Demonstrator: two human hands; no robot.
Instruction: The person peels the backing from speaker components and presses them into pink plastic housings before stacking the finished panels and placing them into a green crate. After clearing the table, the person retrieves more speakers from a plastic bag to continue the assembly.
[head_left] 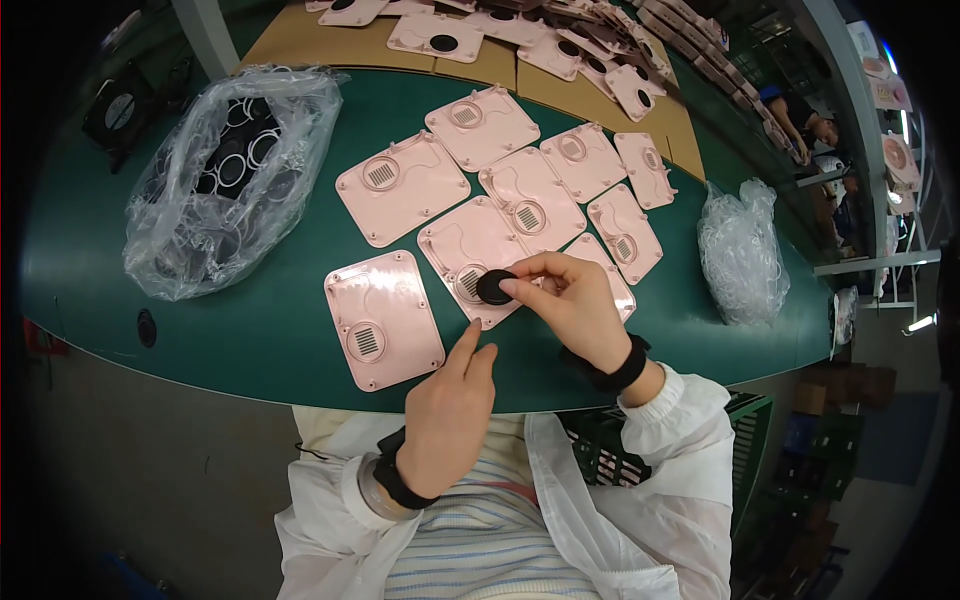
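My right hand (568,300) pinches a black disc (495,287) between thumb and fingers. The disc is over the slotted round opening of a pink plastic panel (455,235), partly covering it; whether it touches the panel I cannot tell. At the near edge of that panel rests the outstretched index finger of my left hand (452,420), which holds nothing. Just left of it lies another pink panel (390,310) with its slotted circle (366,342) uncovered. Several more pink panels (400,195) lie behind, their inner sides up; one is partly hidden by my right hand.
An unsealed clear plastic bag (235,190) of black discs with white rings stands at left. A crumpled clear bag (742,255) is at right. Cardboard (480,75) at the back carries pink panels with black discs. One dark disc (147,327) lies near the green table's (250,340) left edge.
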